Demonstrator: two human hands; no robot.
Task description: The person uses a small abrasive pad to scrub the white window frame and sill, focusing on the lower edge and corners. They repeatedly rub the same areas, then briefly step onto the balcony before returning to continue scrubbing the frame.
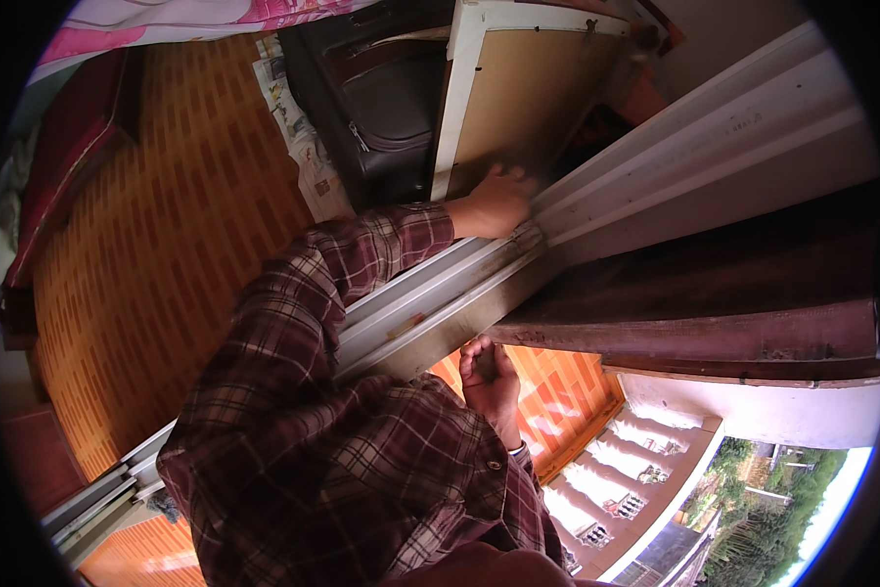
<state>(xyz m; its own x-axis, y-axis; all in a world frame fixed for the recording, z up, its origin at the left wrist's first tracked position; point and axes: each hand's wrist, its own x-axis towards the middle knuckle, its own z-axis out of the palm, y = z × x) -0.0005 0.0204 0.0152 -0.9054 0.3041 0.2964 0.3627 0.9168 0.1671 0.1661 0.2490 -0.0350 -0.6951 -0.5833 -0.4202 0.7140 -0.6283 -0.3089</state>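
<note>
My left hand (495, 202) reaches across to the corner where a white metal sliding track (410, 286) meets an upright white frame (674, 147). Its fingers are blurred and bent, the palm faces away, and I cannot see whether it holds anything. Lower down, my right hand (492, 381) is loosely curled, palm turned up, with nothing visible in it. Its fingertips are close to the bottom edge of a dark wooden door panel (704, 301); contact is unclear. Both arms wear a plaid shirt sleeve (286, 293). Dirt marks the grey side of the track.
Behind the left hand lean a white-framed board (528, 95) and a black suitcase (388, 110) above printed paper (311, 161). A wood-patterned floor (168, 220) spreads to the left, with a dark red furniture piece (73, 154). At right, a balcony balustrade (652, 484) overlooks greenery.
</note>
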